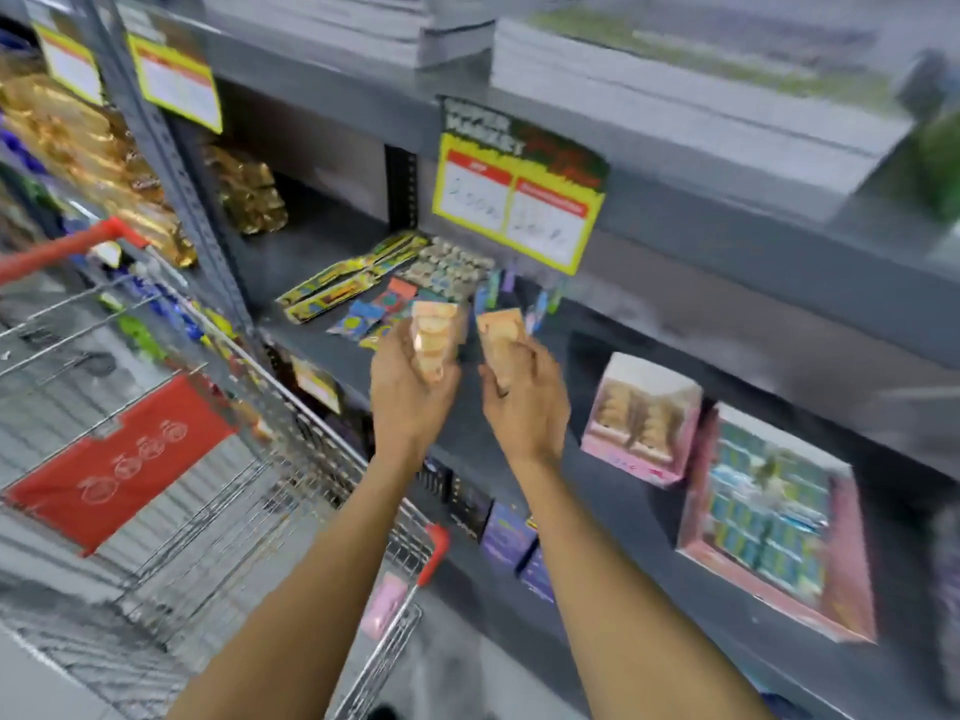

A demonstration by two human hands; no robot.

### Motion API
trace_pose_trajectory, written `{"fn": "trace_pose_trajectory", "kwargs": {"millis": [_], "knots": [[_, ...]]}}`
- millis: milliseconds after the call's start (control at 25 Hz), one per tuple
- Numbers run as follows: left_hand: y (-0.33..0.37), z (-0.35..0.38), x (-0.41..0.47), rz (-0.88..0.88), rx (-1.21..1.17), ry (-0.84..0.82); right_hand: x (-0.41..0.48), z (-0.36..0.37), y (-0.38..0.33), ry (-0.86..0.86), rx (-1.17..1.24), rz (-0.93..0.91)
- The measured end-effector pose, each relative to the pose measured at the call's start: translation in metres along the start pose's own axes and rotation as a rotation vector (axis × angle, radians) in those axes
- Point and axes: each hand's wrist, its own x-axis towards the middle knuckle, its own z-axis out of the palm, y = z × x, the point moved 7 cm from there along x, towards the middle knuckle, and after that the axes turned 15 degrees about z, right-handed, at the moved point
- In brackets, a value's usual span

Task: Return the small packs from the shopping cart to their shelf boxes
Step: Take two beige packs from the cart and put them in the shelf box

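My left hand (410,387) is raised in front of the grey shelf and grips a small peach-coloured pack (434,337). Beside it, my right hand (524,397) grips another small peach pack (500,332). Both packs are held upright, a little apart, above the shelf edge. To the right on the shelf (613,511) stands a pink box (641,420) with similar peach packs inside. A larger pink box (774,522) of blue-green packs lies further right. The wire shopping cart (234,459) is at lower left, with a pink pack (384,605) seen through its mesh.
A yellow price sign (519,200) hangs from the upper shelf above my hands. Colourful flat packs (374,288) lie on the shelf behind them. Gold bags (104,163) fill the left bay. Dark boxes (498,532) sit on the lower shelf. The picture is blurred.
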Motion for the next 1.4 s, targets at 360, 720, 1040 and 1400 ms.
{"fn": "trace_pose_trajectory", "kwargs": {"millis": [360,720,1040,1400], "knots": [[0.071,0.173,-0.050,0.155,0.019,-0.492,0.004,-0.084,0.158,0.132,-0.286,0.342],[0.053,0.216,-0.077,0.317,0.225,-0.642,-0.008,-0.086,0.176,0.154,-0.209,0.510],[0.027,0.219,-0.078,0.328,0.265,-0.736,-0.009,-0.080,0.176,0.052,-0.447,0.335],[0.026,0.224,-0.080,0.334,0.308,-0.757,0.009,-0.060,0.178,-0.092,-0.617,0.370]]}}
